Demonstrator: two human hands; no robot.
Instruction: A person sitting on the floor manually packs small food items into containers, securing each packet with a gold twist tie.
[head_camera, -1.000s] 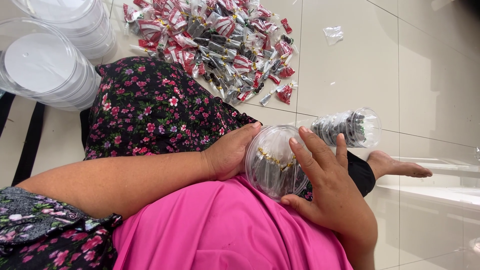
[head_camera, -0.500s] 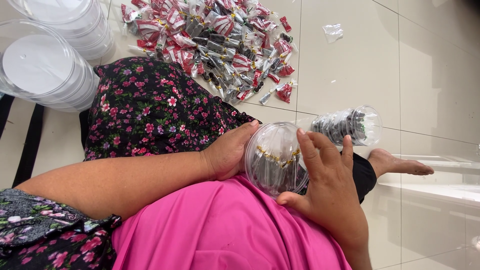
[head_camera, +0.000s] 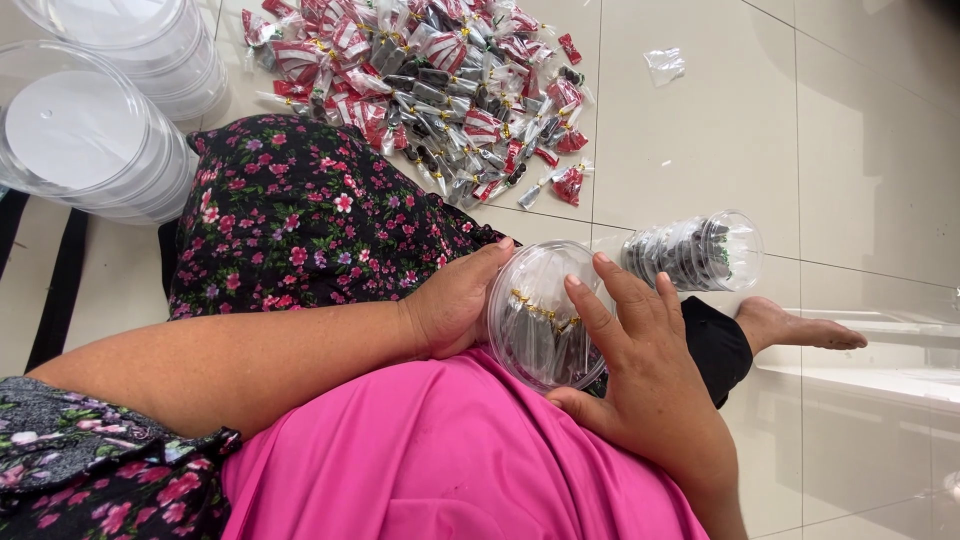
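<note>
Both hands cradle the tub (head_camera: 540, 315) in the lap: left hand (head_camera: 455, 300) cups its side, right hand (head_camera: 640, 360) lies spread across the front. Clear thin plastic looks light, slippery and easily dented, so best held around the rim. Sachets (head_camera: 440, 90) lie heaped on the floor (head_camera: 700, 150).

Round container (head_camera: 540, 320) between left hand (head_camera: 455, 300) and right hand (head_camera: 640, 370); filled jar (head_camera: 695, 250) just beyond right hand; packet heap (head_camera: 450, 90) farther ahead on floor (head_camera: 760, 120); stacked tubs (head_camera: 90, 140) far left.

Tiled floor (head_camera: 700, 150) bears wrapped sweets (head_camera: 440, 90), seemingly lidded tubs (head_camera: 90, 140).
</note>
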